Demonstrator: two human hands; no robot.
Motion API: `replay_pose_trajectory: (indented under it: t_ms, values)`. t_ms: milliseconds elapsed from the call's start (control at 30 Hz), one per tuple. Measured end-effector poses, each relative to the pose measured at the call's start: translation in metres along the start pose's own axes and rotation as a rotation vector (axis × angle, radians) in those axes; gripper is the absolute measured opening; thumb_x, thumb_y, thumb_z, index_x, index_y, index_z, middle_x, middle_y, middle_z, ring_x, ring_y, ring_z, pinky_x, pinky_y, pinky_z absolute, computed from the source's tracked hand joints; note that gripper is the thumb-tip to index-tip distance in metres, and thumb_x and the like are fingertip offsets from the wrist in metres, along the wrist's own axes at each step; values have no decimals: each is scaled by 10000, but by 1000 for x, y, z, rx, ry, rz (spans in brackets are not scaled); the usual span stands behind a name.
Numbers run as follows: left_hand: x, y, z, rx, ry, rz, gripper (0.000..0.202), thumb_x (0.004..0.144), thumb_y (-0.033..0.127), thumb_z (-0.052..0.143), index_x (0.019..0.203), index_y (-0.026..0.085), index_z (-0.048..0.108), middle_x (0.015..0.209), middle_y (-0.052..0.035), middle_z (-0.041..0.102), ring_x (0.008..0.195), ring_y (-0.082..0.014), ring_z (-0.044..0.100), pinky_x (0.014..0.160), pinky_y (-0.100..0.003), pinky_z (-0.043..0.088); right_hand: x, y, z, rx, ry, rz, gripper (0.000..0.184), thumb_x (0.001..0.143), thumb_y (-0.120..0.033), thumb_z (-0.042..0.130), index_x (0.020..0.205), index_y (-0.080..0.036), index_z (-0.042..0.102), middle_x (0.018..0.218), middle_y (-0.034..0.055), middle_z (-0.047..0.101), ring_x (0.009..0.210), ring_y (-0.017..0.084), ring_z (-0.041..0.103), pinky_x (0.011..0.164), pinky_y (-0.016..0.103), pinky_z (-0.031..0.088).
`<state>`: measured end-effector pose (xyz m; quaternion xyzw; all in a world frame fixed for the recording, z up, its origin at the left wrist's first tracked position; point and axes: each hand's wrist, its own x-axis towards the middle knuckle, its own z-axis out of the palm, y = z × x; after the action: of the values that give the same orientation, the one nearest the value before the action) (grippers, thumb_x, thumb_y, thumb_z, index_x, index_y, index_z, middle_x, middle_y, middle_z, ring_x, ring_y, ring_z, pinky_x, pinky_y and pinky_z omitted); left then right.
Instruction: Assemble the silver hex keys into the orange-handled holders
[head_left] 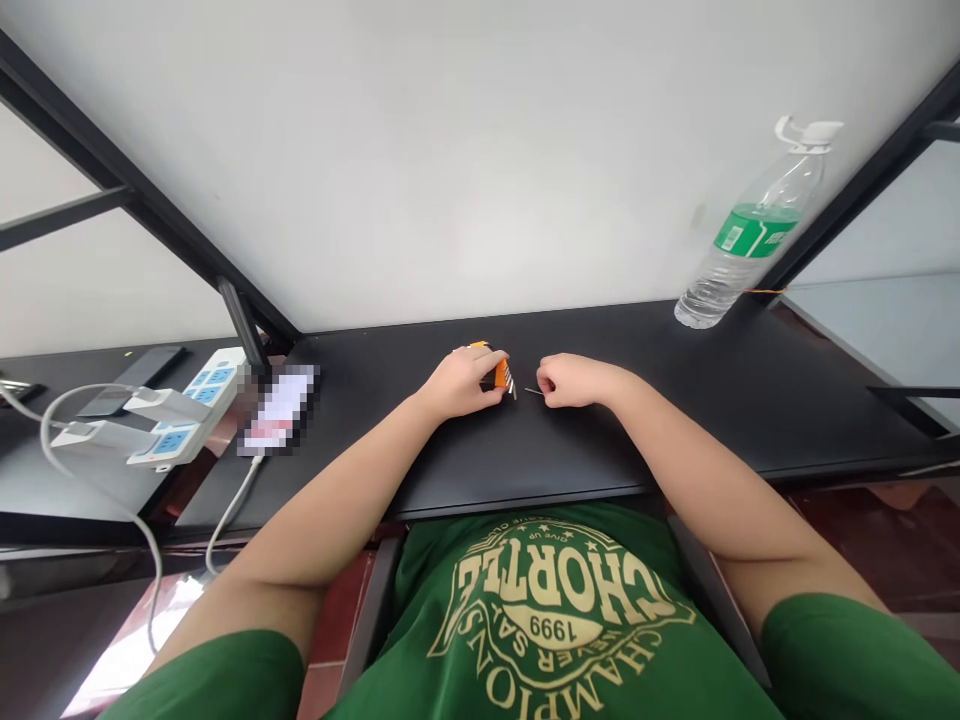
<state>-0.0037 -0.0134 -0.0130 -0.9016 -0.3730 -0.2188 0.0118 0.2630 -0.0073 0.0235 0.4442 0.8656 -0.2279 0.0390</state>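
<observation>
My left hand [463,382] rests on the black desk [675,400] with its fingers wrapped round a small orange and black holder [500,374] that has thin metal pieces sticking out of its right end. My right hand [571,380] lies a little to the right of it, fingers curled into a pinch on a thin metal pin [534,391] whose tip points left toward the holder. The two hands are a few centimetres apart near the middle of the desk.
A clear water bottle with a green label [754,230] stands at the desk's far right against the white wall. A phone on a charging cable [279,412] lies at the left edge, beside a white power strip [176,415] with plugs. Black frame bars flank both sides.
</observation>
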Motion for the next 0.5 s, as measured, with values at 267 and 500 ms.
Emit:
replay_pose_trajectory:
  t_ms: [267, 500]
  values:
    - [1, 1, -2, 4, -14, 27, 430, 858, 258, 699, 1287, 228, 673, 1077, -82, 769, 1010, -259, 729, 895, -393, 557, 0, -3, 2, 76, 248, -39, 69, 819, -170, 669, 826, -220, 621, 855, 21, 704, 699, 160, 579, 641, 282, 370]
    - [2, 3, -3, -6, 0, 85, 367, 861, 243, 677, 1227, 215, 674, 963, -52, 736, 875, -227, 690, 810, -365, 533, 1, -2, 7, 178, 370, -196, 99, 831, -120, 601, 829, -218, 588, 781, -20, 649, 686, 134, 527, 682, 260, 353]
